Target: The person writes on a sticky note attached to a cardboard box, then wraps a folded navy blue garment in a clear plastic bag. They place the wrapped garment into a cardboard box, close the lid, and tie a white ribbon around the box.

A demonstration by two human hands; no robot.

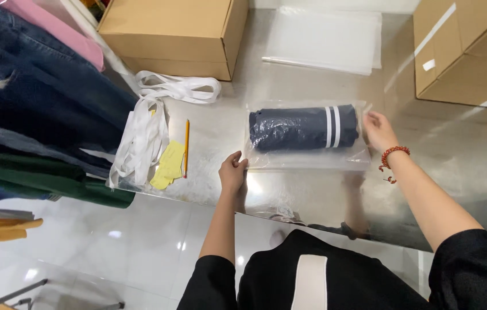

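You are holding a clear bag flat on the shiny surface, a little in from its near edge, with a folded navy garment inside, its two white stripes lying toward your right. Your left hand is closing on the bag's near left corner, thumb on top and fingers curled under the plastic, so that end is staying pinned. Your right hand is resting at the bag's right end with fingers half curled against the plastic; whether it is pinching the edge or only pressing it, you cannot tell from here. Holding both ends this way is keeping the slippery film taut and the roll centred inside. Toward the surface's left edge, a pencil, yellow paper slips and white straps are lying well apart from the bag, within reach but out of the way. Spare clear bags are sitting at the far edge between two cardboard boxes.
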